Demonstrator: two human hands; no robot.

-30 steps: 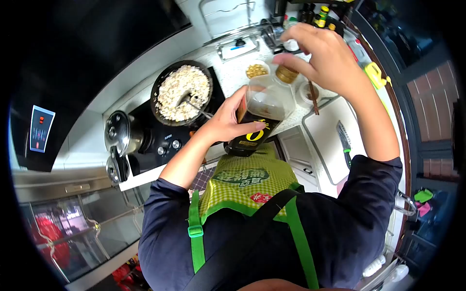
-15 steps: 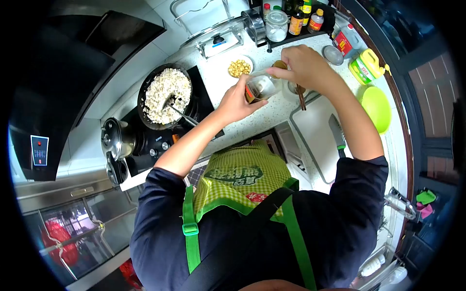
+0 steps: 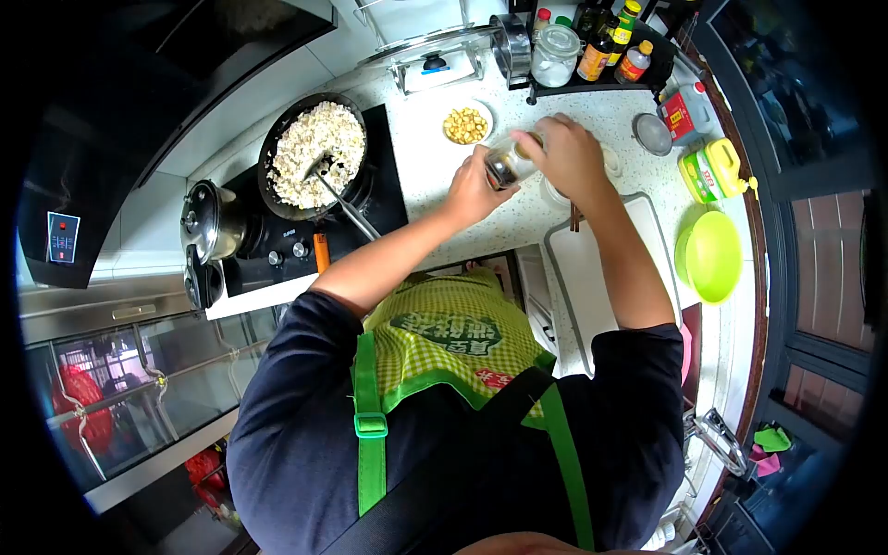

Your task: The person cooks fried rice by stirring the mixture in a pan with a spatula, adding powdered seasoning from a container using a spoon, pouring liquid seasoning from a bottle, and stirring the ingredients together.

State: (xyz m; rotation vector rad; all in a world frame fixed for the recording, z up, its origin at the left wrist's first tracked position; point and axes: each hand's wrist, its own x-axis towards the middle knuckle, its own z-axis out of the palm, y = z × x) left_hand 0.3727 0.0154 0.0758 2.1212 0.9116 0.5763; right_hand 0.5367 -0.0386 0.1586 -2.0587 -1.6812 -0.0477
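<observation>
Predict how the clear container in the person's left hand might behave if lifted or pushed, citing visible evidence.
The clear container is probably stiff: its outline looks undented in the left hand's grip. Its smooth, shiny surface suggests it could slip. It may be fragile, since the see-through wall could be glass, though I cannot tell it from plastic.

The apron (image 3: 444, 324) has yellow-green and white checks, with bright green straps (image 3: 371, 472). The shirt (image 3: 287, 444) is dark blue. The jar (image 3: 507, 165) is see-through with a dark part. The pan (image 3: 265, 182) is black, and the food (image 3: 310, 148) in it is creamy white. The little bits (image 3: 465, 126) are golden yellow, in a white dish (image 3: 490, 113). The surface (image 3: 421, 176) is white with tiny grey dots. The bowl (image 3: 712, 259) is lime green. The board (image 3: 592, 277) is white with a grey edge.
</observation>
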